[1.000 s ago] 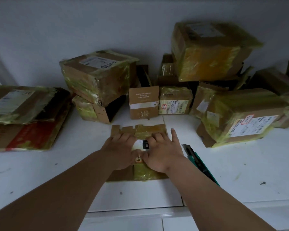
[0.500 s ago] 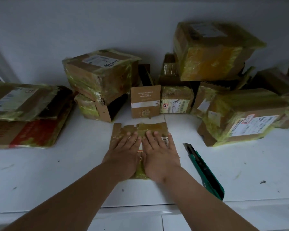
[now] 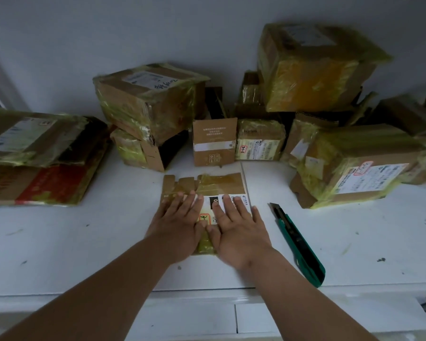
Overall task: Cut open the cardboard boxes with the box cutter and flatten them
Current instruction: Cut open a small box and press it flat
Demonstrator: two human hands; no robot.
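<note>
A small flattened cardboard box [image 3: 207, 185] with yellowish tape and a white label lies on the white table [image 3: 84, 242] in front of me. My left hand [image 3: 176, 225] and my right hand [image 3: 236, 230] lie side by side on it, palms down, fingers straight, pressing it flat. The green box cutter [image 3: 298, 242] lies on the table just right of my right hand, blade end pointing away from me; neither hand touches it.
Several taped cardboard boxes stand along the wall: a stacked pair [image 3: 148, 107] at back left, a small upright box [image 3: 214, 143], a big box [image 3: 312, 67] on top at back right, another [image 3: 359, 163] at right. Flattened boxes [image 3: 35, 153] are piled at far left.
Both hands went from curled fingers on the box to flat palms, then slid slightly toward me while pressing. More of the white label shows now. The cutter has not moved.
</note>
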